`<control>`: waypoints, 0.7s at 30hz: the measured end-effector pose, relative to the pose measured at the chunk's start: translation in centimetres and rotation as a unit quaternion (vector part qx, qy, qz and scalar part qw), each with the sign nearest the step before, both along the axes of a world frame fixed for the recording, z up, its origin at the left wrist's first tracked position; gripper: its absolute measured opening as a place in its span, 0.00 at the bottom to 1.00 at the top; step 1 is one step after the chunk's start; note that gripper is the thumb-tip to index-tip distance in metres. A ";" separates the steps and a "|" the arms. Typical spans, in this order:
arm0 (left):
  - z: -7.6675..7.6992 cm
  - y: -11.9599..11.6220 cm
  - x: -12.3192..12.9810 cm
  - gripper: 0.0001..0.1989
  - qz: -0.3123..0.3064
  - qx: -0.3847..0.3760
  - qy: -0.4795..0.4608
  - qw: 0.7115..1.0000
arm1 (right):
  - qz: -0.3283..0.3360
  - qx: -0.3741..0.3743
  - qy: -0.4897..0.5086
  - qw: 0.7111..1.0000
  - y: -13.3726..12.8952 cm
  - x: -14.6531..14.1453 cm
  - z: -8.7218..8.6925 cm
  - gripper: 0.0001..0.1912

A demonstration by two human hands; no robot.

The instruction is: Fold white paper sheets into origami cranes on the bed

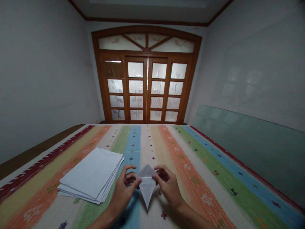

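White paper (147, 187) between both hands (125, 184) (169, 184)

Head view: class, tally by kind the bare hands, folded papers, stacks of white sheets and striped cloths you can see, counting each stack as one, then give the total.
Left hand and right hand: 2
Folded paper: 1
Stack of white sheets: 1
Striped cloth: 1
Total: 5

Light is dim, coming mainly through the glazed doors (145, 84).
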State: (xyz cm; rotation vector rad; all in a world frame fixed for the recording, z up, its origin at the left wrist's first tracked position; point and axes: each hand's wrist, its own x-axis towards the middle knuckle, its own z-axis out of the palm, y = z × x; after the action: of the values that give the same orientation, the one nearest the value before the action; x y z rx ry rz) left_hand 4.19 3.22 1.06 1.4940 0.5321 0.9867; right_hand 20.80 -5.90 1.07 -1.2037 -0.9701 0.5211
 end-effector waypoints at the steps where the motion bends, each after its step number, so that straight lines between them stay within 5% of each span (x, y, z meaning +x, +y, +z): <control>1: 0.0 0.0 0.0 0.22 -0.004 -0.012 -0.005 1.000 | 0.000 0.000 0.014 1.000 0.1 0.1 0.0 0.15; 9: -0.1 0.2 0.0 0.15 -0.008 0.013 0.006 1.000 | 0.007 -0.008 0.042 0.999 0.5 0.1 -0.4 0.17; 15: -0.9 1.0 -0.8 0.16 -0.079 0.066 0.037 0.994 | 0.017 -0.009 0.043 0.999 0.7 0.1 -0.6 0.16; 21: -0.8 1.4 -1.0 0.17 -0.091 0.053 0.034 0.994 | 0.081 -0.041 0.055 0.994 0.5 0.7 -0.8 0.17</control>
State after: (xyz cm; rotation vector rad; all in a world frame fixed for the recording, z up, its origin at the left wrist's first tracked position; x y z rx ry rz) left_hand 3.19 4.58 0.25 1.6443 0.3902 0.8342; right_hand 21.55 -5.37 0.26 -1.1616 -0.9647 0.7546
